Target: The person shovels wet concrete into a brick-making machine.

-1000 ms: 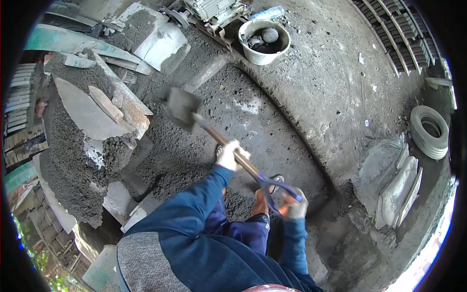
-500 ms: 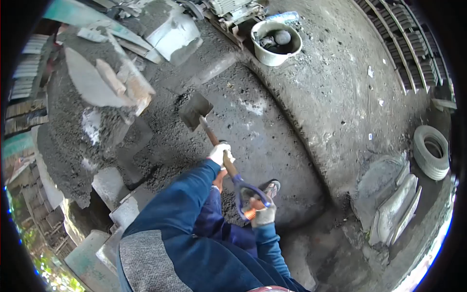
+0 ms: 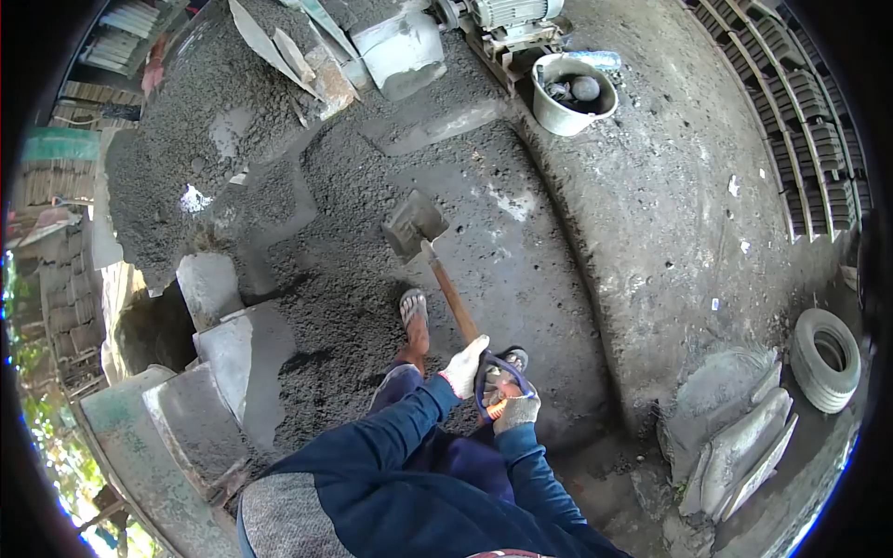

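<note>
A shovel (image 3: 453, 296) slants across the middle of the view, its square metal blade (image 3: 409, 228) over the dark floor beside a loose grey heap. Near the top of its wooden shaft, just below the blue handle, my left hand (image 3: 463, 366) is closed in a white glove. My right hand (image 3: 514, 409), in a grey-white glove, is wrapped around the orange grip of that handle. Both hands are close together in front of my body. Some dark, gritty mix (image 3: 344, 321) lies to the left of the blade and by my sandalled foot (image 3: 414, 312).
A bucket (image 3: 572, 110) with dark lumps stands at the upper right, near a motor (image 3: 512, 11). A low ledge (image 3: 595, 288) runs down the floor. On the right are a tire (image 3: 826, 358) and leaning slabs (image 3: 744, 451). Broken boards (image 3: 219, 288) line the left.
My left hand has slid up the shaft, close to the handle. The view has shifted, and the mix and my left foot now show more fully. My right hand keeps its grip.
</note>
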`<action>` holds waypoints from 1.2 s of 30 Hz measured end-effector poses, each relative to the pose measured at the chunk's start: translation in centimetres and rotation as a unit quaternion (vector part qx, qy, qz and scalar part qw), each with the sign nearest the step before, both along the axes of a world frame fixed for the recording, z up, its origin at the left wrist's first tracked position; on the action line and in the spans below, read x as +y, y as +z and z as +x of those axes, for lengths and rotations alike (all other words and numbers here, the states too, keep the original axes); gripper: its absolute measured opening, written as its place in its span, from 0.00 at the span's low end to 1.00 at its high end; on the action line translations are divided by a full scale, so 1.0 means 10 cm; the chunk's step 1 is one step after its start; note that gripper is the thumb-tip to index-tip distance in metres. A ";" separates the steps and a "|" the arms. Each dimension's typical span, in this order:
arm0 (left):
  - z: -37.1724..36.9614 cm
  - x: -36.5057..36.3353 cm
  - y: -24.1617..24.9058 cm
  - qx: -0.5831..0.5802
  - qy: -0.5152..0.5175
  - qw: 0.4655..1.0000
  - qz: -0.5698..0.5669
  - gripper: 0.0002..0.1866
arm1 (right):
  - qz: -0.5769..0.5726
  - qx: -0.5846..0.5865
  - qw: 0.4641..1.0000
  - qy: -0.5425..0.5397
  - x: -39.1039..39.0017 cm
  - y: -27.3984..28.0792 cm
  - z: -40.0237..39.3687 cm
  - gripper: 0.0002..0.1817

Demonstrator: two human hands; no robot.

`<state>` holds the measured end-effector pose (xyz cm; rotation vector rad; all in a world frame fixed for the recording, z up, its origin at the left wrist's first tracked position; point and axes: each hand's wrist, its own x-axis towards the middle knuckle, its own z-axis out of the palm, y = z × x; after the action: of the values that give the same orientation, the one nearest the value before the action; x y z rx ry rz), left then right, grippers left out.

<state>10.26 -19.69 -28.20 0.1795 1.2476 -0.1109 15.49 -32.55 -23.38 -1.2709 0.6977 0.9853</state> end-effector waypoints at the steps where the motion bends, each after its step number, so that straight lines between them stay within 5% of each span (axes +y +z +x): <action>1: -0.10 0.07 -0.16 0.020 -0.029 0.998 0.057 0.23 | 0.020 0.005 1.000 -0.018 0.11 -0.09 -0.08 0.04; 5: -0.20 1.33 -0.62 0.064 -0.133 0.986 0.077 0.32 | 0.021 -0.029 0.999 0.027 1.32 -0.37 -0.22 0.04; 7: -0.20 2.17 -0.94 0.044 -0.160 0.983 0.079 0.34 | 0.049 -0.071 0.993 -0.075 2.34 -0.70 -0.27 0.03; 10: -0.21 3.14 -1.65 0.049 -0.155 0.984 0.068 0.31 | 0.024 -0.013 1.000 0.011 3.22 -1.32 -0.14 0.03; 13: -0.53 2.47 -2.90 0.144 -0.196 0.923 0.299 0.31 | 0.087 0.059 0.994 0.009 2.36 -3.06 -0.43 0.03; 15: -0.84 2.03 -3.09 0.145 -0.309 0.821 0.458 0.31 | 0.071 0.015 0.996 0.052 2.01 -3.25 -0.54 0.05; 16: -0.85 1.97 -3.00 0.134 -0.281 0.867 0.388 0.31 | 0.054 -0.002 0.996 0.076 1.78 -3.30 -0.64 0.07; 18: -0.97 1.82 -2.70 0.106 -0.226 0.940 0.231 0.31 | 0.033 -0.006 0.996 0.078 1.48 -3.26 -0.91 0.10; 21: -1.01 1.74 -2.48 0.097 -0.138 0.976 0.139 0.23 | 0.098 0.004 0.994 0.037 1.00 -2.83 -1.10 0.14; 23: -0.91 1.76 -2.37 -0.050 0.003 0.999 0.004 0.18 | 0.084 -0.043 0.994 0.046 0.61 -2.53 -1.16 0.19; 26: -0.70 1.68 -2.66 0.033 0.104 0.993 0.053 0.15 | 0.063 -0.007 0.998 -0.010 0.11 -1.66 -1.00 0.18; 29: -0.62 1.34 -3.00 0.056 0.116 0.991 0.020 0.13 | -0.065 0.020 0.996 -0.060 -0.50 -1.24 -1.03 0.11; 31: -0.65 0.76 -3.17 0.039 0.034 0.999 0.004 0.08 | -0.275 -0.049 0.955 -0.098 -1.00 -1.35 -1.20 0.08; 36: -0.76 -0.75 -2.66 0.012 0.083 0.995 -0.058 0.05 | -0.420 -0.083 0.904 0.002 -2.38 -0.55 -1.25 0.09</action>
<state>2.67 -27.17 -54.80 -0.0270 1.2703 -0.0409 3.03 -56.33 -28.91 -2.0763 1.0364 0.5572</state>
